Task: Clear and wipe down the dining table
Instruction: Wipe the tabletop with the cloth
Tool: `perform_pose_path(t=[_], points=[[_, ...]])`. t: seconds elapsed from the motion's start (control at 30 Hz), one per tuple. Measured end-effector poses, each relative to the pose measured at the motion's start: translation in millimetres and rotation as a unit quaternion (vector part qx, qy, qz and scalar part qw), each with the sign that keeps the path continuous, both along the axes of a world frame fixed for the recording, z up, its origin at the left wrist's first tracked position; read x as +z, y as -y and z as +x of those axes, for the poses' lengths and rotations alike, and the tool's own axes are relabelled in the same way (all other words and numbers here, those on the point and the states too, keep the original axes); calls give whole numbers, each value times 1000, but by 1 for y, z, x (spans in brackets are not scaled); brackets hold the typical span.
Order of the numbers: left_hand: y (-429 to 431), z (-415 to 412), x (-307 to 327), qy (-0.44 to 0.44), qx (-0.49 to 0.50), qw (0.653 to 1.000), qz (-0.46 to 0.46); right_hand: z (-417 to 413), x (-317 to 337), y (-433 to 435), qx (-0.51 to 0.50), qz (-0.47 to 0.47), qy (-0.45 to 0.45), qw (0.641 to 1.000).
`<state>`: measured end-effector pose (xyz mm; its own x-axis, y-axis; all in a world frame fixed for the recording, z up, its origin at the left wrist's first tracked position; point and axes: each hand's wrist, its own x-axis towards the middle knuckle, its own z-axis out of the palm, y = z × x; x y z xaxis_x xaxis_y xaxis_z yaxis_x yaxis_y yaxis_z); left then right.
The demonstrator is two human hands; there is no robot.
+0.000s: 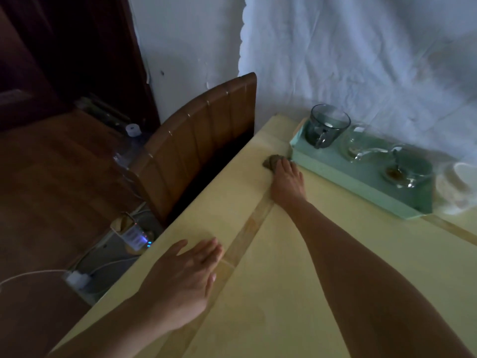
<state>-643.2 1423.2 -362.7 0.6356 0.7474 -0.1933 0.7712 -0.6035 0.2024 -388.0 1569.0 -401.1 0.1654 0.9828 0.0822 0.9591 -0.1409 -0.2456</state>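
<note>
Right hand (287,182), centre frame: fingers laid fairly straight over bunched brown cloth (271,161), pressing it onto yellow table (258,293) just beside green tray (366,175). Left hand (185,275), lower centre: flat, palm down, holding nothing. 1 dark glass mug (326,127) at tray's upper end.

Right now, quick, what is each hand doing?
Left hand: open, flat on the table.
Right hand: open, pressing a brown cloth onto the table.
</note>
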Motion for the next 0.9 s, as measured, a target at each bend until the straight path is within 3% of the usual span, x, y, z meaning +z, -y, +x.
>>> perform_pose_path(t=[0.23, 0.4, 0.47, 0.57, 0.67, 0.9], points=[[1, 0, -8, -8, 9, 1000, 29, -50, 4, -25, 145, -26, 13, 989], [4, 3, 8, -45, 17, 999, 9, -79, 4, 7, 263, -58, 28, 963], [6, 4, 11, -60, 6, 998, 23, -93, 3, 29, 281, -72, 37, 956], [2, 7, 18, -102, 27, 994, -37, -109, 5, 55, 283, -72, 37, 956], [7, -2, 18, -84, 23, 993, -78, -112, 10, 74, 280, -95, 28, 955], [58, -96, 19, -65, 113, 989, -64, -128, 18, 110, 299, -94, 21, 949]])
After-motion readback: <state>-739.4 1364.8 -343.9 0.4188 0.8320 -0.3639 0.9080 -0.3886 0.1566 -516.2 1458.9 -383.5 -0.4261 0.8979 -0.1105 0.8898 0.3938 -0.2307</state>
